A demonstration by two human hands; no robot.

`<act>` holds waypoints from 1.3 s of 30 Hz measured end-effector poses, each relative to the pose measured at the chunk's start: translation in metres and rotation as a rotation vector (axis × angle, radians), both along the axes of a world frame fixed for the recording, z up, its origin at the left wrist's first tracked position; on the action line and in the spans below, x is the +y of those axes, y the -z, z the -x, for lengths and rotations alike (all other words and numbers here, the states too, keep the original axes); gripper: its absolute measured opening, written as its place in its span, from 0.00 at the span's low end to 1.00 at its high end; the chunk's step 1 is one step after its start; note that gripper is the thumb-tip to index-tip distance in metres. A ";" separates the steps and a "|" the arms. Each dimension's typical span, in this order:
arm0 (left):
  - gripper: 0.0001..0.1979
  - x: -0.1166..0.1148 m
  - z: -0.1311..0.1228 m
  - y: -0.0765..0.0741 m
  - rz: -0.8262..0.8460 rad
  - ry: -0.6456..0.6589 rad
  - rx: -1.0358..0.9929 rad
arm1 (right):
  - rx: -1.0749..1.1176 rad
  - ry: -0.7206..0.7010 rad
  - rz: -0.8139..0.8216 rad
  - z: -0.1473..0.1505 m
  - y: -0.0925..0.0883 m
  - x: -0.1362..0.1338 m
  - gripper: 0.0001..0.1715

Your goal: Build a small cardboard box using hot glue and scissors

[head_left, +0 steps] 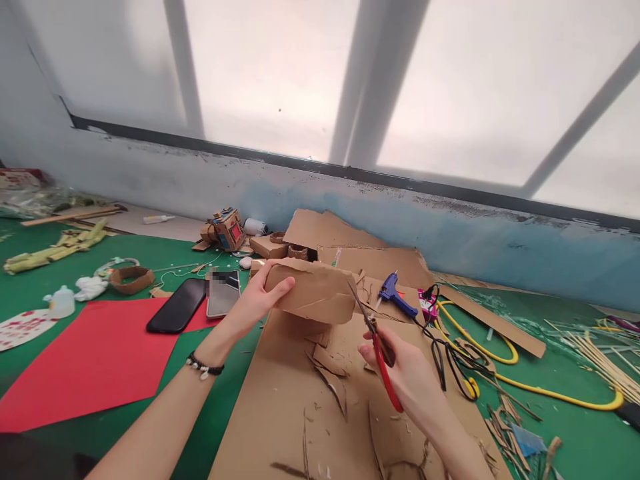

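My left hand (267,293) grips a cardboard piece (315,290) by its left end, thumb on the near face and fingers behind. The piece is raised above a large cardboard sheet (280,387) on the table. In my right hand (400,367) is a pair of scissors (384,373) with red handles, fingers wrapped round them. The blades point up and left, close to the right edge of the cardboard piece. Whether they touch it I cannot tell. Cardboard scraps (327,363) lie on the sheet below.
A blue glue gun (395,293) with a black cord lies behind my right hand. Yellow tubing (555,392) and sticks (600,360) are on the right. Leftward are red paper (100,360), a black phone (177,307), a second phone (223,293) and a cardboard ring (131,280).
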State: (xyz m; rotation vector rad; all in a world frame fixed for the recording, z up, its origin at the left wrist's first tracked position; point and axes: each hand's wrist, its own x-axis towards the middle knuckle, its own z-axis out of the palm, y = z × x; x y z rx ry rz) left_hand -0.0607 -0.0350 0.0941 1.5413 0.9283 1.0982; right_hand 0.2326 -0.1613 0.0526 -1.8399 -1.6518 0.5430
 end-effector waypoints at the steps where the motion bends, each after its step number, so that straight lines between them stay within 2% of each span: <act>1: 0.33 0.001 -0.001 -0.003 0.008 -0.002 0.001 | 0.013 -0.001 0.004 0.001 -0.002 0.001 0.32; 7: 0.29 0.006 -0.002 -0.007 -0.047 0.012 0.054 | -0.027 0.018 -0.045 0.006 -0.010 0.005 0.35; 15: 0.26 0.008 0.001 -0.007 -0.049 0.042 0.066 | -0.043 0.103 -0.064 0.009 0.000 0.002 0.40; 24: 0.29 0.008 0.007 -0.021 -0.067 0.040 0.196 | -0.034 0.021 -0.036 0.007 -0.013 0.004 0.36; 28: 0.27 0.006 0.008 -0.027 -0.083 0.059 0.181 | -0.005 0.022 -0.051 0.012 -0.008 0.005 0.37; 33: 0.30 0.005 0.011 -0.027 -0.048 0.041 0.184 | 0.022 0.014 -0.031 0.015 -0.001 0.005 0.37; 39: 0.26 0.001 0.012 -0.033 -0.068 0.109 0.172 | 0.008 -0.020 -0.024 0.014 -0.012 0.005 0.35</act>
